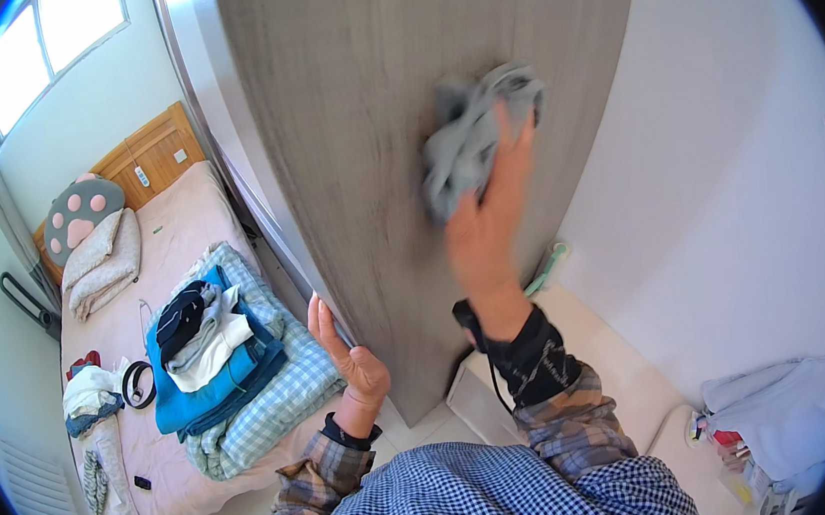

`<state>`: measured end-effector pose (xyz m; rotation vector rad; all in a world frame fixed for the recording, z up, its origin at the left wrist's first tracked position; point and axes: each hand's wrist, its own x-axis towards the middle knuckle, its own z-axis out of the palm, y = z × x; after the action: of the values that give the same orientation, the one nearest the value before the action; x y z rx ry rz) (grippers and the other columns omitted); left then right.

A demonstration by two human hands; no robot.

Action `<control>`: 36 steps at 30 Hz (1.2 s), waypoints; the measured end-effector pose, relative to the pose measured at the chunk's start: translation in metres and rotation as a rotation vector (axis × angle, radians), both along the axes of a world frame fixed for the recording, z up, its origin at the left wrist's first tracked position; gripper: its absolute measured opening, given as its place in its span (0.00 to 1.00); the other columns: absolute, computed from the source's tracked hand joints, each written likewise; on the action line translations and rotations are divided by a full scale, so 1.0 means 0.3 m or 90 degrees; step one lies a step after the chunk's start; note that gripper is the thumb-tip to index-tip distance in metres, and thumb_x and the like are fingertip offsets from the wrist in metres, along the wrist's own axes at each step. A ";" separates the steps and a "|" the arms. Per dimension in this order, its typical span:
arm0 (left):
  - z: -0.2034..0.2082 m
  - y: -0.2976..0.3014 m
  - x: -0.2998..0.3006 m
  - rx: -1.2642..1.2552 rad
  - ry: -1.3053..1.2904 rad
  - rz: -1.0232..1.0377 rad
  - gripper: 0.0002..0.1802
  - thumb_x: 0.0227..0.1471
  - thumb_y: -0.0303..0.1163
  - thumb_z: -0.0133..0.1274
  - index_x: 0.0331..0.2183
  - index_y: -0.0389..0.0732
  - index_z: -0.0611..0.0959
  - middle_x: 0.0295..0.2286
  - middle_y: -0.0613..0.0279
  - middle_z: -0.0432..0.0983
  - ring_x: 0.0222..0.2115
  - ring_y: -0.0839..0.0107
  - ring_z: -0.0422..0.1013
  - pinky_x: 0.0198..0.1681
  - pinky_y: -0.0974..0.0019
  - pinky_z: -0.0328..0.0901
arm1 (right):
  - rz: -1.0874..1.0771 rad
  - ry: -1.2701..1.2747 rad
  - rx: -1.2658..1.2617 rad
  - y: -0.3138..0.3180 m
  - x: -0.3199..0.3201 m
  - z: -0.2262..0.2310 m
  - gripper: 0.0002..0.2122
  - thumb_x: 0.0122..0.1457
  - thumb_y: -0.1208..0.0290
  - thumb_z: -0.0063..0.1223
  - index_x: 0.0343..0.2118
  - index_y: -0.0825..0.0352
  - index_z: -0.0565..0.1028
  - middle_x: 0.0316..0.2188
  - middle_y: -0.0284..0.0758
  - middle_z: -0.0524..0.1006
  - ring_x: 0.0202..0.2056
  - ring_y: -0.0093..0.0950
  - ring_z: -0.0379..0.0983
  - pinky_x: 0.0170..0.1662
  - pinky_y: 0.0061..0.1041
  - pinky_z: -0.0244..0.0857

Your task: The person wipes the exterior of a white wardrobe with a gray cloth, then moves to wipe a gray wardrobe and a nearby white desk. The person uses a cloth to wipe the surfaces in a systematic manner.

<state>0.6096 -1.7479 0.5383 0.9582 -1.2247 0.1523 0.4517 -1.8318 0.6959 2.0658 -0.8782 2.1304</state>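
Note:
A crumpled grey cloth (470, 151) lies pressed against the upper part of a grey-brown wood-grain door panel (347, 113). My right hand (494, 219) grips it, the fingers spread over the fabric and slightly smeared by motion. Lower down, my left hand (351, 364) rests at the panel's left edge, its fingers stretched upward and holding nothing. Both forearms wear plaid sleeves with dark cuffs, and a black strap circles the right wrist.
On the left, a bed (169, 233) bears a stack of folded clothes (206, 345) on a checked quilt (309, 369), plus a paw-shaped cushion (81, 217). A white wall (704, 156) flanks the panel's right. A pale cloth (791, 414) covers items at lower right.

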 end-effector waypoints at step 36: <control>-0.118 -0.015 -0.014 0.056 -0.004 0.215 0.48 0.65 0.57 0.45 0.66 0.26 0.52 0.63 0.37 0.56 0.61 0.47 0.60 0.61 0.53 0.58 | -0.107 -0.292 0.642 -0.591 -0.605 -0.842 0.26 0.68 0.66 0.36 0.62 0.84 0.59 0.64 0.63 0.58 0.66 0.56 0.54 0.68 0.37 0.48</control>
<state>0.6052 -1.7525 0.5029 1.2384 -1.0750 0.3702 0.2701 -2.0090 0.4432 1.5976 -2.4832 2.3351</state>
